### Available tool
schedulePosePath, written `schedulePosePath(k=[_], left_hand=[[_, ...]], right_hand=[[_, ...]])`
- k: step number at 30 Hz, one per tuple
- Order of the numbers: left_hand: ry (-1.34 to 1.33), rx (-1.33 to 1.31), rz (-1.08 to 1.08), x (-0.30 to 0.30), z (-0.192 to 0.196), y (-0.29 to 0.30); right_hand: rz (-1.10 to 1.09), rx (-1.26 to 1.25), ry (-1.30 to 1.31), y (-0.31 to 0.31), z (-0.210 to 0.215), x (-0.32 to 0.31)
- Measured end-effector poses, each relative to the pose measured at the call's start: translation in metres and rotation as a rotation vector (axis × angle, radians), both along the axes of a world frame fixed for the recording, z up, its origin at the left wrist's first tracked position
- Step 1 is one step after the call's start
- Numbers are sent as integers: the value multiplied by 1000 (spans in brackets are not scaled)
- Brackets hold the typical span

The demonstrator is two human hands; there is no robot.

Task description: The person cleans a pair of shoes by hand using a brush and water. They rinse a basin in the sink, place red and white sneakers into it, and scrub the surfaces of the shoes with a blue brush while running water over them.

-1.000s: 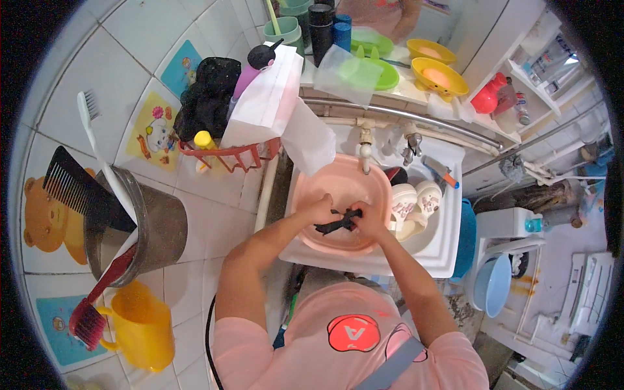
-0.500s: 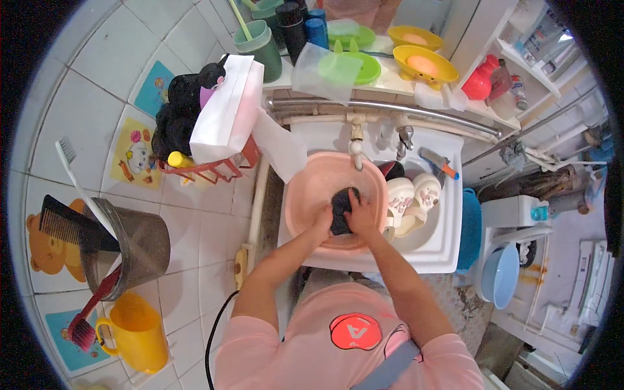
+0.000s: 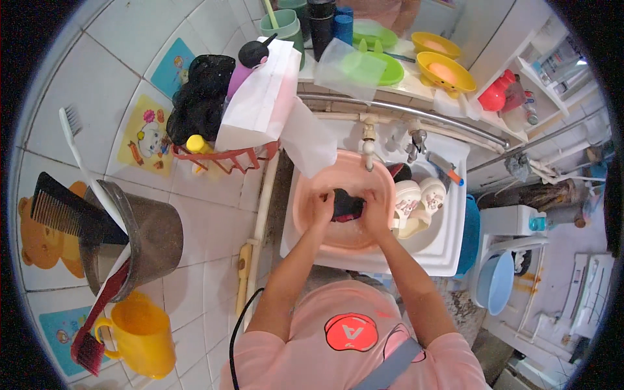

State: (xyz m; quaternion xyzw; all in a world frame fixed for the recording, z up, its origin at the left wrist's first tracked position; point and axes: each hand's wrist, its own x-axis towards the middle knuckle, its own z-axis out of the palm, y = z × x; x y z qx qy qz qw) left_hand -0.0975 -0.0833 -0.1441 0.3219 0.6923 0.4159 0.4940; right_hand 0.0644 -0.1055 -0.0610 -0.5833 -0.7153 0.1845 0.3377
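White and wide, a sink [image 3: 450, 237] carried a peach basin [image 3: 354, 244], a pair of pale shoes [image 3: 407, 197] lying just to its right. In the basin, a black cloth [image 3: 346, 203] with a red edge stretched between two hands, the left hand [image 3: 320, 209] grasping one side, the right hand [image 3: 374, 213] the other.

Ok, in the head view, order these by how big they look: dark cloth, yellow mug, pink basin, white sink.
Largest to smallest:
1. White sink, though partly covered
2. Pink basin
3. Yellow mug
4. Dark cloth
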Motion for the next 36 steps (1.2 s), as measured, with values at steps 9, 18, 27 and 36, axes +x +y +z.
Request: schedulePosePath(k=[9,18,27,36], left_hand=[[713,310,-533,-8,64,-25],[542,361,-710,-10,130,-1],[280,239,-608,-11,126,6],[777,-38,-822,-3,87,-18]], right_hand=[[-62,-449,143,-9,-4,3],[-81,-391,466,-5,52,30],[72,-249,185,15,43,35],[46,-338,-343,-18,0,-13]])
